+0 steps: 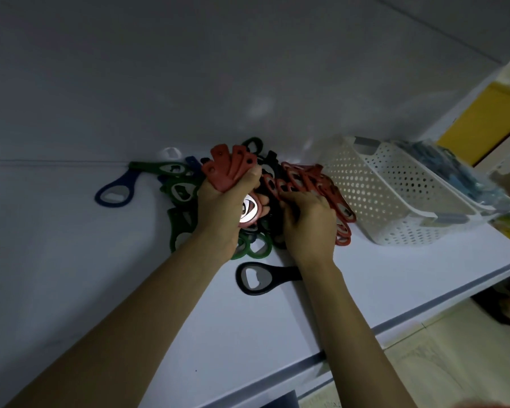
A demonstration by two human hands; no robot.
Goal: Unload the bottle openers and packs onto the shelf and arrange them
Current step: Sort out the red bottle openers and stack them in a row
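Note:
A heap of bottle openers in green, black, blue and red lies on the white shelf. My left hand grips a fanned bunch of red openers, their metal heads showing below my palm. My right hand rests fingers-down on a row of red openers lying side by side; whether it pinches one is hidden. A black opener lies alone near my right wrist. A blue opener lies apart at the left, and a white one sits at the back.
A white perforated basket stands to the right of the heap. Beside it sits a clear container holding blue packs. The shelf's front edge runs diagonally at the lower right, with tiled floor beyond. A wall rises behind the shelf.

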